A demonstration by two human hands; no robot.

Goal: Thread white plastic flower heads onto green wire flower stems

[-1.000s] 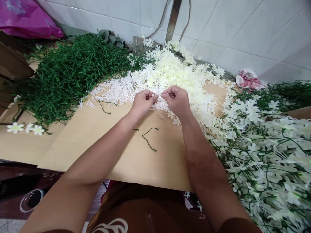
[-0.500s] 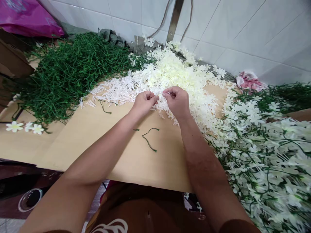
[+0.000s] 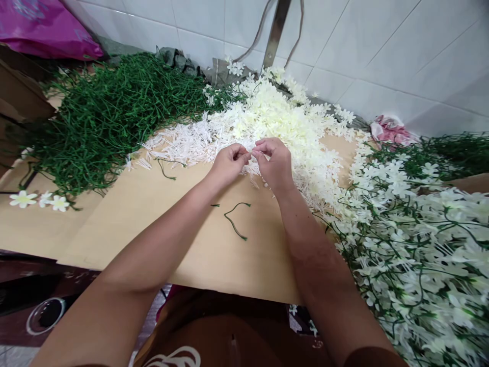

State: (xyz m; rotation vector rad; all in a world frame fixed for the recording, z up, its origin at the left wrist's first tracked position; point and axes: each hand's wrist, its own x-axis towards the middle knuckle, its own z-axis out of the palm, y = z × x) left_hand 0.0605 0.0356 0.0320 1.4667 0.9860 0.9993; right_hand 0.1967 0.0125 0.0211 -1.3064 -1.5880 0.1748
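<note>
My left hand [image 3: 230,162] and my right hand [image 3: 273,162] meet fingertip to fingertip over the near edge of the flower parts. Both are closed in a pinch. Whatever is between the fingertips is tiny and pale, too small to name. Behind them lies a pile of cream-white artificial flower heads [image 3: 282,114], and to its left a spread of thin white stamen pieces [image 3: 179,140]. On the brown board [image 3: 153,219] below my wrists rest a bent green stem [image 3: 230,220] and a short green scrap [image 3: 215,205].
A large heap of green stems [image 3: 126,102] fills the back left. Several assembled white flowers with green stems [image 3: 416,250] are heaped at the right. Loose flowers [image 3: 23,199] lie far left, near a cardboard box [image 3: 21,92]. A tiled wall [image 3: 362,56] closes off the back.
My right hand has moved slightly left, so its fingertips now meet those of my left hand. The piles and the loose stems lie as before.
</note>
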